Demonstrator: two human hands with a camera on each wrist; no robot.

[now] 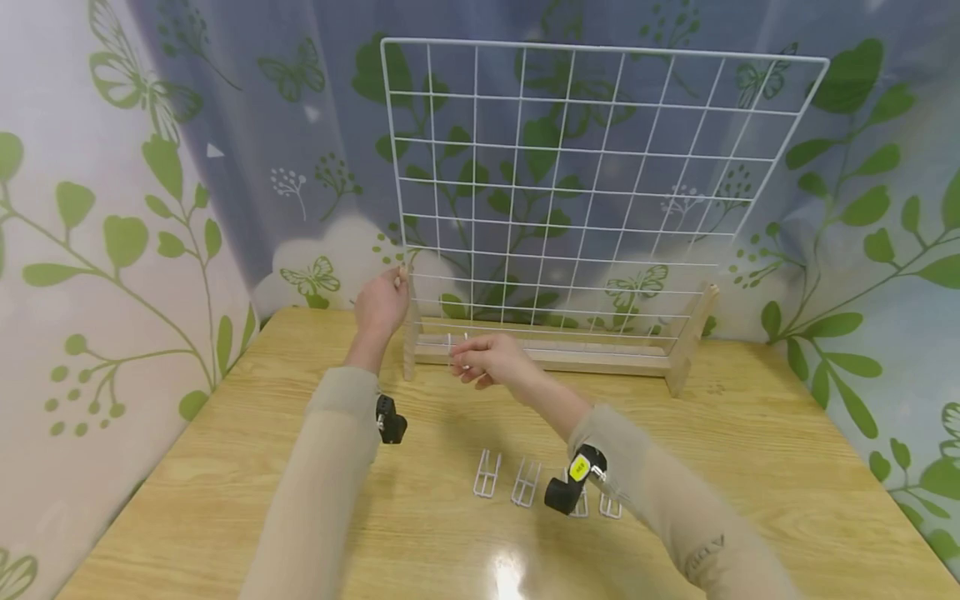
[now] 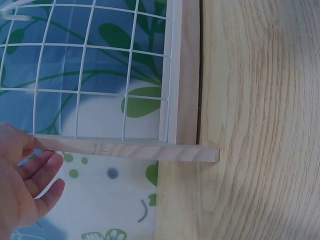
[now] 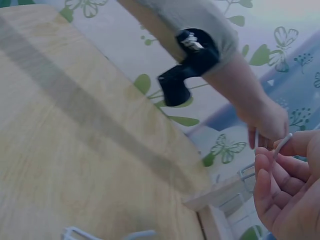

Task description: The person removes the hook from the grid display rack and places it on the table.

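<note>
A white wire grid panel (image 1: 600,48) stands upright in a wooden stand. My left hand (image 1: 382,304) is at the stand's left side post (image 2: 150,150); in the left wrist view its thumb and index finger pinch the post's upper end, with the other fingers loosely bent below. My right hand (image 1: 491,362) is in front of the grid's lower left part. It pinches a thin white wire hook (image 3: 283,144) between thumb and fingers, its prongs pointing up in the head view. Fingers hide part of this hook, and whether it touches the grid I cannot tell.
Several more white wire hooks (image 1: 485,495) lie in a row on the wooden table (image 1: 420,517), some partly behind the right wrist camera (image 1: 562,495). The stand's right side post (image 1: 692,337) is at the back right. A leaf-patterned curtain (image 1: 322,133) hangs behind the grid.
</note>
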